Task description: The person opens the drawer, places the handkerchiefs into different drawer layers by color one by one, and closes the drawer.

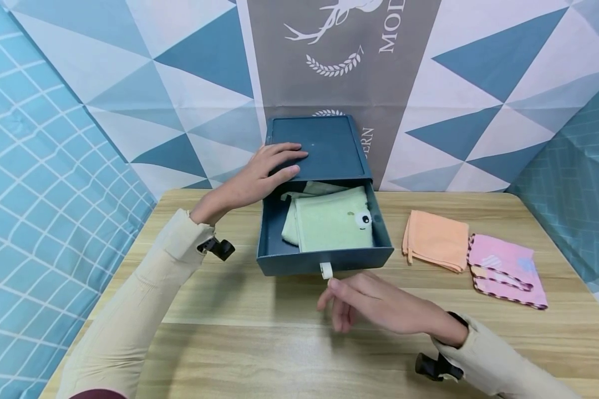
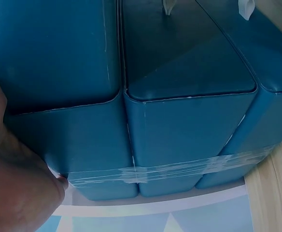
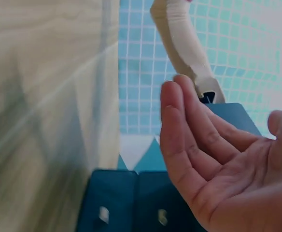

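Note:
A dark blue drawer box [image 1: 311,144] stands against the back wall, its top drawer [image 1: 279,265] pulled out. Inside lies a folded pale green towel [image 1: 329,221] with a white-and-black eye figure. My left hand [image 1: 264,174] rests on the left part of the box top, fingers spread; the left wrist view shows the box side with the drawers [image 2: 189,130] stacked and clear tape [image 2: 179,169] around them. My right hand [image 1: 374,302] hovers just in front of the drawer's white pull tab [image 1: 326,270]. In the right wrist view its fingers [image 3: 199,140] bend slightly and hold nothing, the thumb apart.
Right of the box, a folded orange cloth [image 1: 436,238] lies on the wooden table [image 1: 219,343]. A pink cloth [image 1: 509,269] with a checked edge touches or nearly touches it. Patterned sheets [image 1: 194,72] hang behind and at both sides.

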Demonstrator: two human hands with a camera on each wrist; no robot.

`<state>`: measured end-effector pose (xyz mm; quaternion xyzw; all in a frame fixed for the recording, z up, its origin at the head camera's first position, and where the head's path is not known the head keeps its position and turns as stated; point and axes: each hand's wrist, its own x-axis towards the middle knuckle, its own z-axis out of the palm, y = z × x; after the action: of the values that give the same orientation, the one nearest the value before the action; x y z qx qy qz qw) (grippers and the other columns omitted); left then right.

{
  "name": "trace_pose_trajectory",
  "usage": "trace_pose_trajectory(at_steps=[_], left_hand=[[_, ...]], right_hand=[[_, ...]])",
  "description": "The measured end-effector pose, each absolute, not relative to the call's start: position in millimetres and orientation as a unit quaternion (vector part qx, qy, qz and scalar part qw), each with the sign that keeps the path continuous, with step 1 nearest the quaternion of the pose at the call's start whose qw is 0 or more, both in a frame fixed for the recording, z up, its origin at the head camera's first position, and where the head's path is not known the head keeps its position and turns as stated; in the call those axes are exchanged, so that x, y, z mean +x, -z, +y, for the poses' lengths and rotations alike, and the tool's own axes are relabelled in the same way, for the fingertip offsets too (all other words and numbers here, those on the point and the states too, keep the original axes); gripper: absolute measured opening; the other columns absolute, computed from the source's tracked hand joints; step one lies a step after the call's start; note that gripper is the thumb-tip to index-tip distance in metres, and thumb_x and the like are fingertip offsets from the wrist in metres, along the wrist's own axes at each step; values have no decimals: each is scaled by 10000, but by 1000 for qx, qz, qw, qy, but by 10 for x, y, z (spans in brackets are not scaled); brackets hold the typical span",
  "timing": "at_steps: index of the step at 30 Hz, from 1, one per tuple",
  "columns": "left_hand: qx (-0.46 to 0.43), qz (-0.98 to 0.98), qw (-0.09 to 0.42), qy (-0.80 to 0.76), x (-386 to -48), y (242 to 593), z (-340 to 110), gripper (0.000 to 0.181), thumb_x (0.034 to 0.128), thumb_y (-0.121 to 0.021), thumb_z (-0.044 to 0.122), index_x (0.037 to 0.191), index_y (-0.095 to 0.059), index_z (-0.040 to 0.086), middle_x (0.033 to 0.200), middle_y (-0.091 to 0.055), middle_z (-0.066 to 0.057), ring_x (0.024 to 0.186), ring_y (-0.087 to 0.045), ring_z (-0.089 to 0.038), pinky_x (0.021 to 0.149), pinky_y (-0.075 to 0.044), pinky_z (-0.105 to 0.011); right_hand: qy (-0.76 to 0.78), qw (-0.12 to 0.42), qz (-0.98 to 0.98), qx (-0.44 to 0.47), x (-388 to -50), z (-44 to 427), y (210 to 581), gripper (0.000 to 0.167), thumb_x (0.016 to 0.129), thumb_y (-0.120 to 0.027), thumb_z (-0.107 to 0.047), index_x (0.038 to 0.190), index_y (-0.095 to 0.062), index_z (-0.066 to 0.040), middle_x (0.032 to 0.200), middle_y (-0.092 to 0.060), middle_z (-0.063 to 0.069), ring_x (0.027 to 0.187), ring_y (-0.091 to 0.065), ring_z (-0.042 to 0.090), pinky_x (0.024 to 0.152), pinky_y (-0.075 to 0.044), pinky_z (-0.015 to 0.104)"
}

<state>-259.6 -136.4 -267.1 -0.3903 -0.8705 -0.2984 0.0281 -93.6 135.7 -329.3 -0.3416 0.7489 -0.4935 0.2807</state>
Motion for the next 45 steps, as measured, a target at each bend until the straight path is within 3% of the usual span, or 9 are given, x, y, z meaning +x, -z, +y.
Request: trace_pose_trajectory(at_steps=[6, 13, 28, 45], left_hand=[[-386, -872, 18, 300, -2586, 2677, -1374, 501, 1065, -419, 392, 1512, -446, 167, 1611, -290, -44, 1483, -195, -193, 1177, -150, -489], [-392, -869, 24, 301, -2588, 2668, -1368, 494, 1068, -418, 377, 1507, -452, 151, 1607, -295, -61, 1475, -206, -217, 1164, -181, -492], [-401, -870, 26, 286, -2613, 2663, -1384, 518, 1063, -425, 407, 1513, -442, 150, 1609, -290, -68, 1479, -204, -225, 1171, -169, -488], [-403, -871, 27, 280, -2592, 2649, -1380, 505, 1067, -425, 377, 1515, -438, 146, 1608, -290, -71, 1480, -208, -219, 1177, -153, -478]], right_hand=[[556, 316, 699, -321, -996, 1242, 3326, 511, 1114, -256, -356, 1181, -681, -79, 767, -714, 110, 684, -686, 237, 674, -577, 447], [572, 314, 700, -291, -1002, 1199, 3335, 487, 1101, -307, -398, 1181, -701, -123, 737, -708, 122, 637, -664, 238, 646, -577, 403], [556, 246, 741, -286, -976, 1137, 3348, 435, 1100, -325, -379, 1273, -665, -169, 716, -698, 39, 649, -664, 233, 656, -572, 375], [553, 197, 750, -304, -1129, 1131, 3375, 421, 1103, -340, -340, 1181, -706, -147, 704, -697, 13, 627, -665, 259, 627, -570, 384]])
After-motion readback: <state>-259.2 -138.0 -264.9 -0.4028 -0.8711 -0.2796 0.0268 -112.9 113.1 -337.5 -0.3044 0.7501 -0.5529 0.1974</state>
